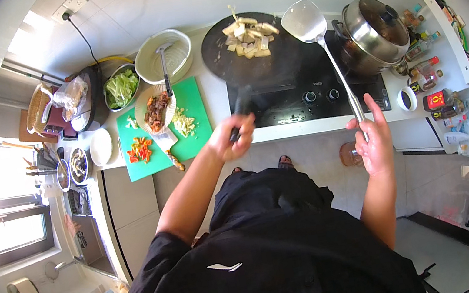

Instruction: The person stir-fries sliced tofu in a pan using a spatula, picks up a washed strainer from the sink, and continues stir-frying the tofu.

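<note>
My left hand (231,138) grips the black handle (242,104) of a dark wok (219,52), which looks blurred by motion. Pale cut pieces of vegetable (252,38), perhaps eggplant, are bunched toward the wok's far side, and some look tossed up. In my right hand (371,141) is a steel wok spatula (304,20), held by its long handle with the blade raised to the right of the wok. My right index finger points out along the handle. Beneath the wok lies a black glass cooktop (284,108) with two knobs.
A lidded steel pot (375,34) stands right of the wok, near several seasoning bottles (427,70). On the left, a green cutting board (189,94) holds a plate of cooked meat (158,110), a cleaver (166,143) and chopped peppers (140,150). Behind are a basin (143,66) and lettuce (122,88).
</note>
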The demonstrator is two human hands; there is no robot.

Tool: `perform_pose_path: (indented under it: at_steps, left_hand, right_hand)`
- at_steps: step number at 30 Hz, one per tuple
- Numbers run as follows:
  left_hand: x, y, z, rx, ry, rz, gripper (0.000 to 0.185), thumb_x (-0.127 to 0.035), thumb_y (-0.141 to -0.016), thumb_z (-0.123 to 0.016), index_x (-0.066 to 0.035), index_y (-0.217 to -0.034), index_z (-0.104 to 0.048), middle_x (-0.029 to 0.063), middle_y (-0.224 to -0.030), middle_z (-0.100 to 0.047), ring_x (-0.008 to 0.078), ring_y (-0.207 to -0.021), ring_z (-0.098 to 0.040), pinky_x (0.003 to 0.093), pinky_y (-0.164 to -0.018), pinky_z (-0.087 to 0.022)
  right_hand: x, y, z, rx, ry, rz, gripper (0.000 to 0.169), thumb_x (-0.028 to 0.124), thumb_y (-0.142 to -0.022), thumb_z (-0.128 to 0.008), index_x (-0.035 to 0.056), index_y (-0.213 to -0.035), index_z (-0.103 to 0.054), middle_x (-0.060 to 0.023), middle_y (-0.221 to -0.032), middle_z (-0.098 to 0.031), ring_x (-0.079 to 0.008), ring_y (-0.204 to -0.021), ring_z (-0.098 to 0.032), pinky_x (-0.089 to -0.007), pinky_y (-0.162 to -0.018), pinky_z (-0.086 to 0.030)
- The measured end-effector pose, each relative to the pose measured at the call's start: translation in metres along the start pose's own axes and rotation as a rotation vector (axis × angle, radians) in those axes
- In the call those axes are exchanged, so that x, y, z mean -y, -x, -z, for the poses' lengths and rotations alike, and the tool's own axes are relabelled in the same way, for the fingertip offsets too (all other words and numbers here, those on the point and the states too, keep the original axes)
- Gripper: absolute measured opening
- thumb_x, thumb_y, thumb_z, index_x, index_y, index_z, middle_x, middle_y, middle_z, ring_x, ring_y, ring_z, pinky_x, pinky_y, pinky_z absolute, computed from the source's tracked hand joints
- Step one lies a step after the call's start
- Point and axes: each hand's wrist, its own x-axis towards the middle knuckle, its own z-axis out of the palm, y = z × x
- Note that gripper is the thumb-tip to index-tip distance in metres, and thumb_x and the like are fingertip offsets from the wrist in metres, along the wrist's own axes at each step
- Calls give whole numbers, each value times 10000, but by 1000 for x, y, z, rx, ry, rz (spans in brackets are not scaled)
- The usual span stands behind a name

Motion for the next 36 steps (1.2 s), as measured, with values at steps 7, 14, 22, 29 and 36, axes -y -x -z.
perform_pose_path:
  at_steps: [7, 14, 22, 29, 36]
  left_hand:
    - [-8, -18, -12, -28, 14, -36, 84, -146, -911, -584, -138, -928, -502, -15, -654, -472, 115, -482, -444, 248, -351, -332]
    - [-14, -24, -21, -20, -40, 7, 131, -161, -916, -562, -121, -825, -477, -6, -613, -434, 113, -457, -441, 245, -343, -325]
    - [7, -6, 4, -33, -50, -12, 74, -179, -916, -554, -121, -934, -512, 14, -599, -455, 128, -414, -410, 265, -351, -332]
    - [-2, -36, -4, 27, 34, -20, 129, -168, -918, -596, -141, -854, -487, -25, -678, -496, 99, -548, -483, 217, -394, -323]
    - [19, 35, -18, -44, -72, 22, 138, -134, -891, -585, -141, -976, -478, -4, -652, -485, 147, -454, -474, 251, -339, -329]
  right_hand:
    - [0, -5, -3, 4, 45, -16, 713, 44, -919, -469, 83, -1595, -246, -128, -913, -685, -47, -451, -357, -206, -394, -290]
    - [-10, -3, 5, -8, 44, -32, 711, 30, -917, -460, 99, -1595, -257, -122, -928, -692, -34, -451, -354, -204, -394, -284]
    - [-5, -10, 1, -32, 34, -30, 722, 27, -907, -463, 92, -1594, -252, -130, -916, -686, -42, -443, -362, -206, -386, -273]
    - [-13, -5, 6, -40, 58, -15, 719, 36, -913, -468, 88, -1595, -245, -127, -920, -691, -41, -426, -356, -207, -374, -267]
    - [-3, 9, 6, -55, 56, -4, 721, 33, -911, -474, 61, -1593, -241, -125, -914, -696, -40, -431, -366, -207, -374, -265]
